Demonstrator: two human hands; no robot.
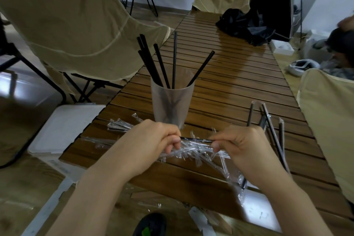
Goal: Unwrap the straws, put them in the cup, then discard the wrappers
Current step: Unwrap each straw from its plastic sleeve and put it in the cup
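A: What are the hands doing?

B: Both hold one black straw level above the near edge of the slatted wooden table. The left hand has its fingers curled round the straw's left end; the right hand pinches the right end between thumb and curled fingers. A clear film shows on the stretch between them, so the straw looks wrapped there.

A: And the cup?

B: A frosted plastic cup stands upright just beyond the hands, with several bare black straws leaning out of it at different angles.

A: Where are the wrappers?

B: A heap of clear wrappers lies on the table directly under the hands, and more lie to the left of the cup.

A: Any straws not yet opened?

B: A few wrapped straws lie on the right part of the table, some reaching over its near edge.

A: Anything else around?

B: A beige folding chair on the left, a black bundle of cloth at the far end of the table, and a white box beside the table's left corner.
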